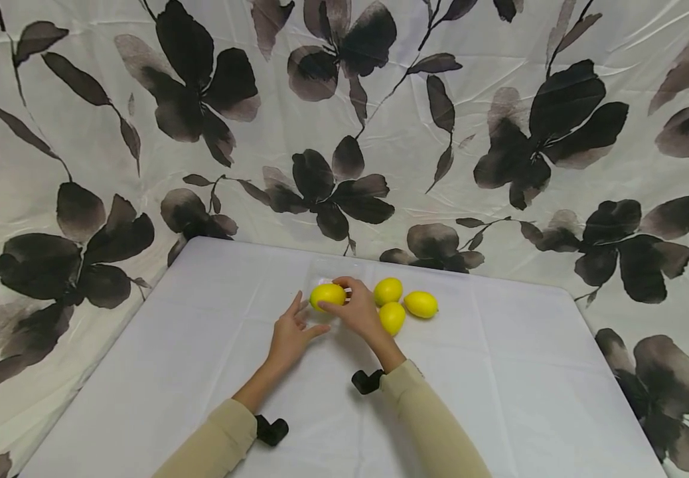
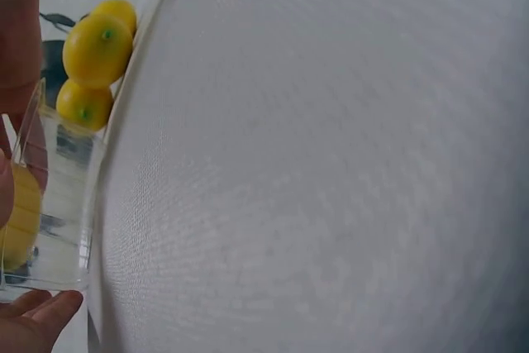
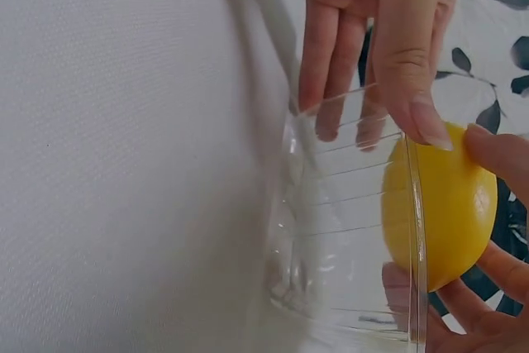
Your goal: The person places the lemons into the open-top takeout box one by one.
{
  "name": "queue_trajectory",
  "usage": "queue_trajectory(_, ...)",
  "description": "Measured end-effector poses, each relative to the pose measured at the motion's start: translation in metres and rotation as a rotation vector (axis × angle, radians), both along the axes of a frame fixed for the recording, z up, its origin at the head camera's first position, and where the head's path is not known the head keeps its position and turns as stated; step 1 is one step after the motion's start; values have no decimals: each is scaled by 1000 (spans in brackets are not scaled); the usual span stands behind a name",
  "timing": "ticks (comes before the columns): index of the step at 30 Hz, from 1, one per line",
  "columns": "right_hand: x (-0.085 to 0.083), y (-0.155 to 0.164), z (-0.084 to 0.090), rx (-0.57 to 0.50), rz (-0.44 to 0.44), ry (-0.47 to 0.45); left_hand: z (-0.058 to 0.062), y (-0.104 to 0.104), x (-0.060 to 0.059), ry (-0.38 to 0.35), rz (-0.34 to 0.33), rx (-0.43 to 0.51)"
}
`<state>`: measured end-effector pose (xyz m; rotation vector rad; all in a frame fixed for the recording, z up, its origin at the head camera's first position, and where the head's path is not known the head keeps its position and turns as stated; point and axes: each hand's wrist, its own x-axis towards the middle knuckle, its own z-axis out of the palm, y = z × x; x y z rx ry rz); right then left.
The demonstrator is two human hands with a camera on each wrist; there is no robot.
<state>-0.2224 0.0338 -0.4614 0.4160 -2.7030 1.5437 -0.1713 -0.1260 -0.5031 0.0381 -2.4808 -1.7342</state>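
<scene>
My right hand (image 1: pixel 359 309) pinches a yellow lemon (image 1: pixel 326 295) between thumb and fingers, over a clear plastic container (image 3: pixel 331 229). Part of that lemon shows through the container's wall in the right wrist view. At the container's left end is my left hand (image 1: pixel 287 338), its fingers extended along the end wall and its thumb reaching to the near rim. Just right of the container lie three loose lemons: one at the back (image 1: pixel 388 291), one in front (image 1: pixel 391 320) and one farthest right (image 1: pixel 421 305).
A white cloth covers the table (image 1: pixel 500 385). Behind it hangs a pale curtain (image 1: pixel 434 153) with dark flowers, close to the table's far edge. Black wrist cameras sit at the left cuff (image 1: pixel 272 431) and the right cuff (image 1: pixel 367 382).
</scene>
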Motion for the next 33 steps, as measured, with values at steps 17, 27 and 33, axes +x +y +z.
queue_trajectory(17, 4, 10, 3, -45, 9, 11, -2, -1, -3, 20, -16, 7)
queue_trajectory(27, 6, 48, 7, -97, -77, -23, -2, 0, -4, -7, -14, -22)
queue_trajectory(33, 5, 77, 2, -140, -90, -42, 0, -2, -3, -8, -19, -24)
